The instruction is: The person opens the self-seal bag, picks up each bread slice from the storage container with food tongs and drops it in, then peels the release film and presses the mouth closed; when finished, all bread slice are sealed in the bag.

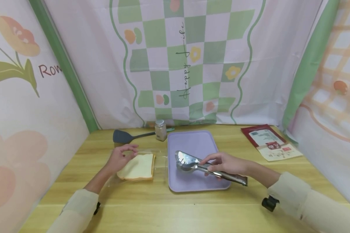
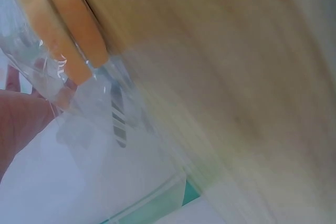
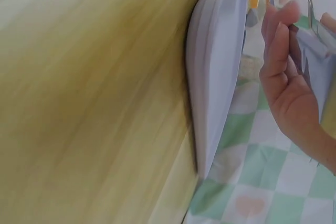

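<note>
Two slices of white bread with orange-brown crusts lie stacked in clear plastic wrapping on the wooden table. At their far left corner is my left hand, fingers loosely bent over the plastic. Part of that hand shows behind the wrapping in the left wrist view. My right hand grips a pair of metal tongs by the middle of the arms. The tongs' heads are spread slightly and point left, over a lilac tray. In the right wrist view, thumb and fingers hold the tongs above the tray.
Behind the bread lies a dark spatula, its handle passing behind a small glass jar with a silver lid. A red and cream pouch lies flat at the back right. A checked curtain hangs along the table's back edge.
</note>
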Tool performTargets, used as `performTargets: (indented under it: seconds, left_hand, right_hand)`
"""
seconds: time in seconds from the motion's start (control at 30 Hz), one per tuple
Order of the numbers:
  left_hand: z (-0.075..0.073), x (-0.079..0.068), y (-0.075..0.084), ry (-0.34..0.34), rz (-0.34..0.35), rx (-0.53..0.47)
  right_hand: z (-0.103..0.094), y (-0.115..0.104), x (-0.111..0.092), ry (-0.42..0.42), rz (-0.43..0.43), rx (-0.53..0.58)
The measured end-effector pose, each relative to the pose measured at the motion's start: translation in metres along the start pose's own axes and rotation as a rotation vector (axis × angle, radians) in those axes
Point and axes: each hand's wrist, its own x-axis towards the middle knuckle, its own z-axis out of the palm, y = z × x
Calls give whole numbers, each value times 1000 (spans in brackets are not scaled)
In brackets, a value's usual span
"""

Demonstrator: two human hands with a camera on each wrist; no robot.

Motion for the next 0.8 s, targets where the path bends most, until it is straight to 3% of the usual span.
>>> performTargets:
  seconds: [0.23, 0.4, 0.53, 0.8]
  left_hand:
    - [-1, -1, 2, 1, -5, 0]
    - [-2, -2, 1, -8, -5, -1]
    - [-1, -1, 1, -8, -2, -4]
    - [-2, -1, 4, -8, 4, -3]
  right_hand:
    - [-11, 13, -18, -8, -27, 7]
    - [-19, 19, -28, 35, -52, -42]
    - [-26, 20, -37, 116, -35, -100]
    - [-41, 22, -55, 293, 61, -95]
